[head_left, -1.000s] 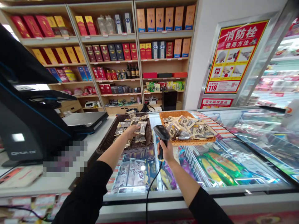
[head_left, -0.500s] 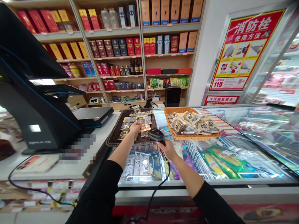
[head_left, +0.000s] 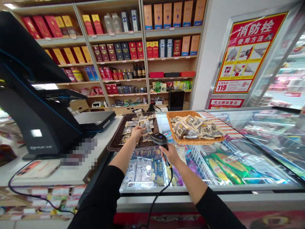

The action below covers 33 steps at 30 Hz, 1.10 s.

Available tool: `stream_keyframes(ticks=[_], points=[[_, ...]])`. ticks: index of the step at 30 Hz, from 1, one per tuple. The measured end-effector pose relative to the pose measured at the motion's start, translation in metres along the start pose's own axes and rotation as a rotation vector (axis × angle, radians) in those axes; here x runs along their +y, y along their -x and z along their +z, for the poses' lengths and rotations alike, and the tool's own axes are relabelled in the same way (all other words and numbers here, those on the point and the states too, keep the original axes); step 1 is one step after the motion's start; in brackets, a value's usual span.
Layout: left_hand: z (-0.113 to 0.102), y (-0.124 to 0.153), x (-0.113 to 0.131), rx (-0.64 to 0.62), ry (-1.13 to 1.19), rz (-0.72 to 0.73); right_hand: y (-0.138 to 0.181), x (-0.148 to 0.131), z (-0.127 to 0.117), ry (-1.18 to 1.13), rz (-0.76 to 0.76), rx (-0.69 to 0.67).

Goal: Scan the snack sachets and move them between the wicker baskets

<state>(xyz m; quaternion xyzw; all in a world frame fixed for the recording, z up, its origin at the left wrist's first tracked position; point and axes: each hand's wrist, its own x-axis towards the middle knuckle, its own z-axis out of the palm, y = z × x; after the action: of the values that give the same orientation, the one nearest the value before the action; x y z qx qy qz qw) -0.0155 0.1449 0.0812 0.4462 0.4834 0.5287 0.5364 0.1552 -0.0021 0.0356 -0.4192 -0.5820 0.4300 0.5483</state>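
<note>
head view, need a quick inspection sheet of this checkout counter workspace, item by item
surface: glass-topped chest freezer, holding two baskets; white counter to its left
job's things: small clear snack packet held over dark brown wicker basket; black handheld barcode scanner beside it
clutter: orange wicker basket piled with brown snack packets
hands: left hand pinches the packet; right hand grips the scanner handle
cables: black scanner cord hanging down; another black cable off the counter edge
surroundings: black checkout terminal, wooden shelves of boxed goods, red fire-hydrant poster
</note>
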Motion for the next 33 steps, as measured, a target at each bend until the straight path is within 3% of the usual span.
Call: stream_keyframes(ticks=[5,9,13,18,22,26,29,30,33], points=[[-0.005,0.001,0.001,0.047,-0.089,0.034,0.001,-0.001,0.000,0.011,-0.008,0.028],[0.005,0.003,0.012,0.134,-0.279,0.249,-0.004,0.004,-0.010,-0.082,-0.046,0.191],[0.060,0.017,0.021,0.098,-0.464,0.444,-0.010,0.007,-0.041,-0.211,-0.130,0.492],[0.154,0.043,-0.002,-0.226,-0.799,0.505,-0.007,0.010,-0.077,-0.245,-0.276,0.701],[0.188,0.048,-0.026,-0.209,-0.955,0.459,-0.007,0.011,-0.082,-0.300,-0.289,0.792],[0.178,0.041,-0.022,-0.306,-0.944,0.471,-0.009,0.013,-0.079,-0.268,-0.245,0.779],[0.144,0.028,-0.003,-0.357,-0.842,0.506,-0.008,0.015,-0.076,-0.204,-0.237,0.726],[0.128,0.021,0.004,-0.317,-0.808,0.497,-0.007,0.015,-0.075,-0.187,-0.240,0.698],[0.070,-0.002,0.018,-0.045,-0.786,0.339,-0.006,0.016,-0.065,-0.143,-0.242,0.612]])
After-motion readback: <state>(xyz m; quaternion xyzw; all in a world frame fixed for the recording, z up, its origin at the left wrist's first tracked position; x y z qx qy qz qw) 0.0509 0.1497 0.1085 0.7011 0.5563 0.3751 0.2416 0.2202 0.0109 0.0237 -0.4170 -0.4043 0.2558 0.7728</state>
